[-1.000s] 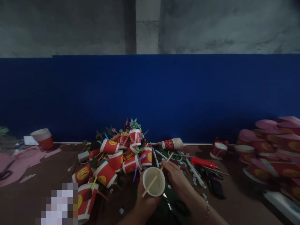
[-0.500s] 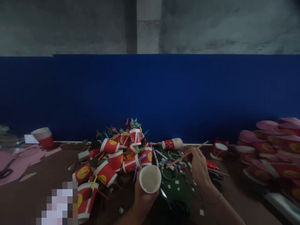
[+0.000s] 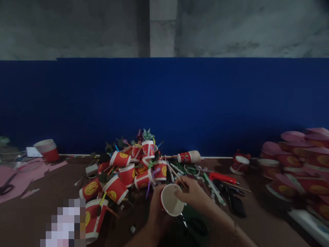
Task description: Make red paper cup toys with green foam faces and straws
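Note:
A paper cup [image 3: 171, 203] with a pale inside is tilted so its mouth faces me. My left hand [image 3: 155, 209] is wrapped around its left side. My right hand [image 3: 194, 195] is closed on a thin wooden stick [image 3: 177, 175], which slants up and left past the cup's far rim. The right fingertips are at the cup's upper right rim, and the stick's lower end is hidden by them. Scissors [image 3: 195, 224] lie just below the cup, partly hidden by the right forearm.
Red paper cups with straws [image 3: 120, 183] are heaped on the left. A lying cup stack [image 3: 189, 157], a red-handled tool [image 3: 223, 177] and a green-and-white strip [image 3: 214, 188] lie beyond my hands. Cups with pink discs [image 3: 295, 157] are piled at right, before a blue partition [image 3: 164, 103].
My right hand has moved left and down with the stick, from over the clutter to the cup's rim. The cup has shifted slightly right and tilted.

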Demonstrator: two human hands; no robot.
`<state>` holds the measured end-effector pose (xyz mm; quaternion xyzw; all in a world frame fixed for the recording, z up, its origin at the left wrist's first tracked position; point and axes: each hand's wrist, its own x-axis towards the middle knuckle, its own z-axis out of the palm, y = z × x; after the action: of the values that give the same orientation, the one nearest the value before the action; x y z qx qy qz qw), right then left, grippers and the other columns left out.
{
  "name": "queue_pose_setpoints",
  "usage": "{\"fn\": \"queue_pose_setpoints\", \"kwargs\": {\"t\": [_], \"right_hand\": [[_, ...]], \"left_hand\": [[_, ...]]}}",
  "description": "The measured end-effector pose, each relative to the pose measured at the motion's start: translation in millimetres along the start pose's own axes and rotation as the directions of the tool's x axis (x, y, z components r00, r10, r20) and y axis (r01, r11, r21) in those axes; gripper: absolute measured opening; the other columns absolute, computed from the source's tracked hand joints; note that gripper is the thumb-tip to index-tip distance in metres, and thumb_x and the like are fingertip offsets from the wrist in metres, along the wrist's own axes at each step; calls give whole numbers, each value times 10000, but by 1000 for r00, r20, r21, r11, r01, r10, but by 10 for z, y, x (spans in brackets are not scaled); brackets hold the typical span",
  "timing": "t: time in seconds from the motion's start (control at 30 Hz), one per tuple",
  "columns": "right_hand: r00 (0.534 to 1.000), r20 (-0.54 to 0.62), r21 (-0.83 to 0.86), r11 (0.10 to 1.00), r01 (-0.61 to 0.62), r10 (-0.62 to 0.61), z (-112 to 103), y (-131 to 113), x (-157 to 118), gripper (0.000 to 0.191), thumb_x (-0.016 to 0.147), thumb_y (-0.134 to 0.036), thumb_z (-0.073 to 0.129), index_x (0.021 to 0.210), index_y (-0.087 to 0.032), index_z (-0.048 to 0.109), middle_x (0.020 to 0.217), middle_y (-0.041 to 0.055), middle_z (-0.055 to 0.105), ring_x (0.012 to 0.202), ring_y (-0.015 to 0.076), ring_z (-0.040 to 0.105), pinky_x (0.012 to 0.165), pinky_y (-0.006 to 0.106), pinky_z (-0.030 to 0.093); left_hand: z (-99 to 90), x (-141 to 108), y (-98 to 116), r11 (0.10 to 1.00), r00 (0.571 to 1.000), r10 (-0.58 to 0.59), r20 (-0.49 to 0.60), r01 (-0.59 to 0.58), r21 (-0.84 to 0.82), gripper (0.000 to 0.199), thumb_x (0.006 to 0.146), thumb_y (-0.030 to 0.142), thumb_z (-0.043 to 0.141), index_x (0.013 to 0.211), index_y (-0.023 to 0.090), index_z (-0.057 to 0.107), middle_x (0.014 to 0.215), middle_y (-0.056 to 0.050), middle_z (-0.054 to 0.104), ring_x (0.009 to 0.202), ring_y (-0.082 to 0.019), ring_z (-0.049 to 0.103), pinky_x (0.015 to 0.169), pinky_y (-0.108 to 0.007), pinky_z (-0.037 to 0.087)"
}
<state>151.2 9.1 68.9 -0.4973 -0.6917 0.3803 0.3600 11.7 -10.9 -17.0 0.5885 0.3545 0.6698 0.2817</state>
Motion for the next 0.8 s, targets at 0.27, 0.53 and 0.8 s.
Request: {"fn": "queue_pose_setpoints", "kwargs": {"t": [0.27, 0.53, 0.8], "right_hand": [[1000, -22, -138, 990, 8, -11, -1, -93, -20, 55, 676, -214, 538, 668, -162, 556, 561, -38, 477, 544, 117, 415, 486, 215, 318], [991, -111, -227, 973, 46, -72, 11, -167, -79, 54, 659, -166, 524, 683, -175, 571, 595, -27, 543, 574, 138, 486, 530, 230, 361], [981, -129, -270, 957, 106, -145, 25, -171, -96, 77, 696, -146, 501, 666, -177, 565, 665, -3, 581, 638, 155, 530, 590, 244, 391]], "left_hand": [[-6, -57, -60, 998, 998, -52, 22, 53, -41, 540, 547, 287, 784, 1035, 191, 574, 953, -83, 624, 885, -257, 593, 772, -370, 481], [-72, -51, -122, 983, 989, 136, 64, -143, 117, 587, 570, 182, 744, 1115, 192, 527, 1043, -104, 584, 974, -270, 569, 840, -400, 455], [-77, -36, -123, 960, 972, 201, 124, -220, 171, 621, 588, 135, 709, 1151, 208, 457, 1083, -106, 543, 996, -270, 556, 843, -404, 454]]}}
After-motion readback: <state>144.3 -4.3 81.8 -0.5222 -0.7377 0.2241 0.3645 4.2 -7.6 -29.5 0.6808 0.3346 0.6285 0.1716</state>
